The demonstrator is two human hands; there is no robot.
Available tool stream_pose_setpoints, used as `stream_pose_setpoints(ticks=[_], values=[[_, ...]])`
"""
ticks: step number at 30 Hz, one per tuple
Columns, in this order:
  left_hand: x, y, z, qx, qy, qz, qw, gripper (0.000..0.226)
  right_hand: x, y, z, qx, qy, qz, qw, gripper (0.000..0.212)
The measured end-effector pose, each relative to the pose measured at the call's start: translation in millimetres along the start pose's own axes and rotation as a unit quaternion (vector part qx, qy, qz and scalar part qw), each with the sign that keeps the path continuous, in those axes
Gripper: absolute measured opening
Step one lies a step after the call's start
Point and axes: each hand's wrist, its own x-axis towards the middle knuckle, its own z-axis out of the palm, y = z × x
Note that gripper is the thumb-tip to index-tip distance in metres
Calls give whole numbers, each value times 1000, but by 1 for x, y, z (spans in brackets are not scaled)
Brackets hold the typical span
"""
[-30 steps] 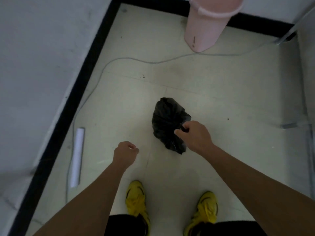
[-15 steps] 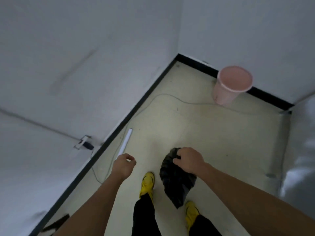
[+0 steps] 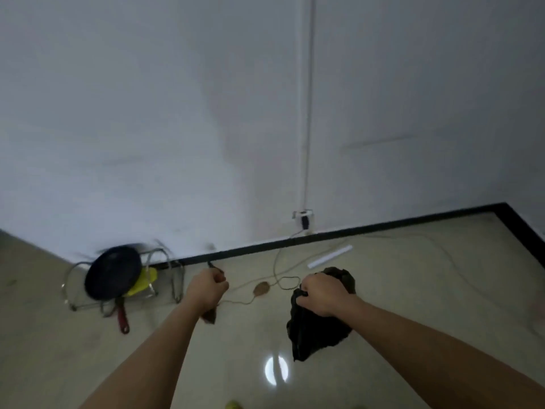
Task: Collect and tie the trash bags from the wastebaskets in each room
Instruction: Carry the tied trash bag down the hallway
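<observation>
- While the bag (image 3: 320, 329) is held off the floor (image 3: 413, 276), its bunched neck is gripped in the right hand (image 3: 324, 293) – fingers curled tightly round the black plastic, a fold of which rises behind the knuckles.
- The body of the bag hangs below that fist, long axis running from the grip down toward the floor, its lower tip slightly to the left.
- The left hand (image 3: 208, 287) is clenched into a fist at about the same height, well apart from the bag and to its left. A dark sliver is seen above the knuckles and another below the wrist; whether anything is pinched there cannot be told.
- The relation that matters – the neck lies to the right of the left hand, so for a knot that hand would probably have to be brought across to just above the right fist, while the weight is kept by the right.
- No wastebasket is in view, so it is judged that the bag is being carried, with tying not clearly done; the neck itself is hidden by the fingers.
- Along the wall (image 3: 147, 113) a pan (image 3: 113, 273) is leaned in a wire rack (image 3: 177, 278), a cable (image 3: 275, 261) is trailed over the floor, and a white tube (image 3: 330, 256) lies beyond the bag.
</observation>
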Motion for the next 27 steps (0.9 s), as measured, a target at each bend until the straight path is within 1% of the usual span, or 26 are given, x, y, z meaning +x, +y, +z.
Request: stream_pose_setpoints(ticks=[3, 6, 9, 11, 13, 16, 20, 24, 27], values=[[-15, -80, -48, -60, 28, -40, 997, 12, 30, -81, 14, -55, -21, -43, 997, 34], [-32, -186, -102, -101, 52, -92, 989, 10, 71, -188, 47, -100, -51, -86, 990, 30], [-45, -279, -156, -108, 64, -135, 983, 8, 106, -291, 76, -134, -65, -128, 981, 25], [-56, -346, -199, -121, 90, -167, 974, 6, 126, -371, 99, -151, -64, -174, 971, 25], [-63, -400, -233, -139, 116, -193, 964, 11, 137, -441, 115, -149, -63, -210, 964, 27], [-75, -462, -275, -176, 138, -225, 948, 22, 152, -536, 132, -138, -74, -262, 952, 36], [-83, -540, -332, -206, 173, -259, 928, 28, 185, -656, 152, -129, -94, -323, 933, 40], [-77, -626, -392, -225, 213, -310, 899, 24, 230, -781, 186, -136, -115, -377, 909, 39], [-64, -682, -439, -228, 232, -346, 880, 24, 267, -864, 211, -136, -130, -401, 897, 38]])
